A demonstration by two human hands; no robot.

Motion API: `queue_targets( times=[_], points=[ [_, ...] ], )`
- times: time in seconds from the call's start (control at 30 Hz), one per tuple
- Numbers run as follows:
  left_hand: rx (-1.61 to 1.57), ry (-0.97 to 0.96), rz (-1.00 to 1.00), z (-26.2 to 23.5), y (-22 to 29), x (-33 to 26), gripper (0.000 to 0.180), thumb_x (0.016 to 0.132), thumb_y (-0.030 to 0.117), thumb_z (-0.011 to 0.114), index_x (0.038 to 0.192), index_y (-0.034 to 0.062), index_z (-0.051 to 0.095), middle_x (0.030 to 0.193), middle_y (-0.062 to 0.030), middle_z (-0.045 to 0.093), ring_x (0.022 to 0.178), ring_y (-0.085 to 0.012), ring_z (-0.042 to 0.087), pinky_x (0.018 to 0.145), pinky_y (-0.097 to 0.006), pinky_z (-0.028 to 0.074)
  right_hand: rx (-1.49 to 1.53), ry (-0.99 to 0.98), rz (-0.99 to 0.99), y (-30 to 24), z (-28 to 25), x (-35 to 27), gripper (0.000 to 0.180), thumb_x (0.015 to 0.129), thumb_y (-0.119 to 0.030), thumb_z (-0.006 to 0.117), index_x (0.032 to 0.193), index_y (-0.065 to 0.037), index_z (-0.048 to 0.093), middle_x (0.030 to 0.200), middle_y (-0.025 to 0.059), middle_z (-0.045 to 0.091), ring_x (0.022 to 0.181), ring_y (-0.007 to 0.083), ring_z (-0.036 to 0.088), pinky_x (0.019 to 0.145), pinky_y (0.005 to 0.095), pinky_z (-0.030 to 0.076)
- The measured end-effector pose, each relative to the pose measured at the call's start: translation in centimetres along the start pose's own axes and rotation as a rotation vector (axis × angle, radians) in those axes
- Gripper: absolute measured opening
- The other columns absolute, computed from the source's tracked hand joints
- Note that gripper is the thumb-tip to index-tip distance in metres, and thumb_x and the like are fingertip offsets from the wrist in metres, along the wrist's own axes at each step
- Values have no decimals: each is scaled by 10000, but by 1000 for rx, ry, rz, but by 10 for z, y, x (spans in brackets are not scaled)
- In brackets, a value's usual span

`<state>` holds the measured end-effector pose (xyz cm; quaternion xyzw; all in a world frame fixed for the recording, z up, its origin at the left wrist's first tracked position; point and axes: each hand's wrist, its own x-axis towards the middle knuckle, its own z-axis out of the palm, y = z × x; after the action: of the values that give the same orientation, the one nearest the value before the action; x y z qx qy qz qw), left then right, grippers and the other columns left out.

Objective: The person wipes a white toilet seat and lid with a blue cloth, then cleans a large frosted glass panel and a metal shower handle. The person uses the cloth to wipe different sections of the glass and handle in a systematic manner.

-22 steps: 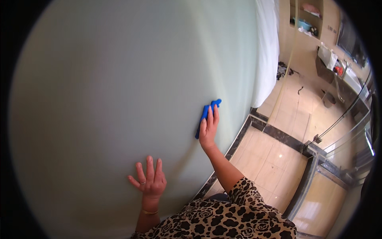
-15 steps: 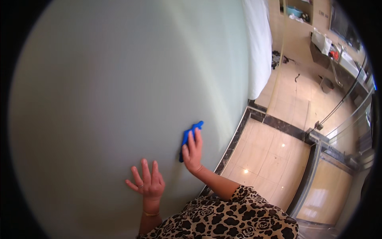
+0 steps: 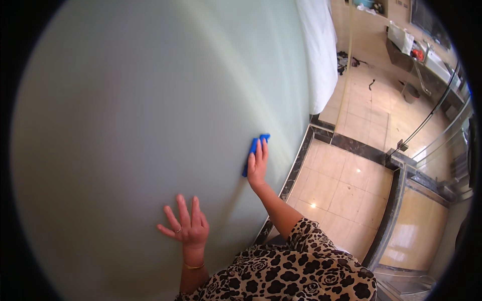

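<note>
- Two hands lie on a pale green wall (image 3: 150,100); the right hand (image 3: 257,168) presses a blue cloth (image 3: 252,150) flat against it, fingers straight and close together over the cloth.
- The cloth sits on the wall's right part, near its lower edge, with its top end showing past the fingertips and a strip showing along the hand's left side.
- The left hand (image 3: 188,228) is spread wide, palm flat on the bare wall, holding nothing; a ring shows on one finger and a thin bracelet (image 3: 193,266) on the wrist. It is lower and to the left of the cloth, well apart from it.
- A sleeve (image 3: 301,266) in leopard print covers the person's upper arm and shoulder at the lower edge.
- A dark skirting strip (image 3: 293,168) runs along the wall's foot, just right of the right hand; beyond it lies a beige tiled floor (image 3: 346,185) with a dark border.
- A white curtain (image 3: 319,55) hangs at the wall's far end, above the cloth.
- Glass panels in a metal frame (image 3: 401,165) stand to the right.
- Nothing lies between the cloth and the camera but the hand itself.
- The cloth's long axis runs along the hand, up and slightly right in the picture.
</note>
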<state>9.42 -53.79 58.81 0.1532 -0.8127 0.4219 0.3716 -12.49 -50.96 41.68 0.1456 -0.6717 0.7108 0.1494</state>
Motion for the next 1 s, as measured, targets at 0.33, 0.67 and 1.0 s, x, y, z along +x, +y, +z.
queue_targets(
  times=[0.33,0.67,1.0],
  points=[
    [-10,30,0,-1,0,6,190,884,163,594,1015,223,718,1378,-76,548,1389,-399,334,1150,-620,41,22,-102,110,-51,-6,-62,561,906,-139,572,1421,6,403,1501,261,300,1370,435,308,1126,466,263],
    [-17,10,-37,-1,12,1,207,882,163,591,1039,224,712,1363,-59,561,1375,-369,364,1152,-615,90,1,0,-444,-95,0,99,463,877,-128,567,1330,-40,536,1454,204,391,1325,420,378,1091,489,311],
    [-37,-7,-60,-1,16,-2,193,864,155,614,1014,213,721,1345,-49,577,1347,-359,406,1145,-606,137,45,-209,-574,-125,-14,34,512,813,-116,676,1314,-86,574,1447,176,430,1352,424,369,1107,517,296]
  ],
)
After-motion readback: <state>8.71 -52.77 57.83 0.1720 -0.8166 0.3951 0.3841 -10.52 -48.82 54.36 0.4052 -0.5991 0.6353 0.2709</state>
